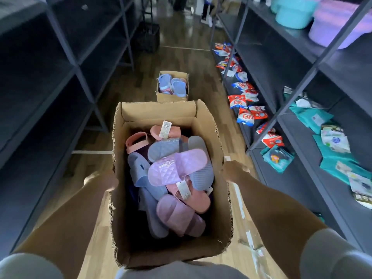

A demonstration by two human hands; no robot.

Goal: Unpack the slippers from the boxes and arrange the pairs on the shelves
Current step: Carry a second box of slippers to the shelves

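Observation:
I carry an open cardboard box in front of me, above the floor. It is full of several slippers: a lilac quilted one on top, grey-blue ones, pink ones and a mauve one. My left hand grips the box's left wall from outside. My right hand grips its right wall. A second, smaller cardboard box with blue slippers stands on the floor farther down the aisle.
Dark metal shelves line the left side and are bare. Shelves on the right hold red-and-white packets, teal packages and pastel plastic tubs. A black crate stands far down the wooden-floored aisle.

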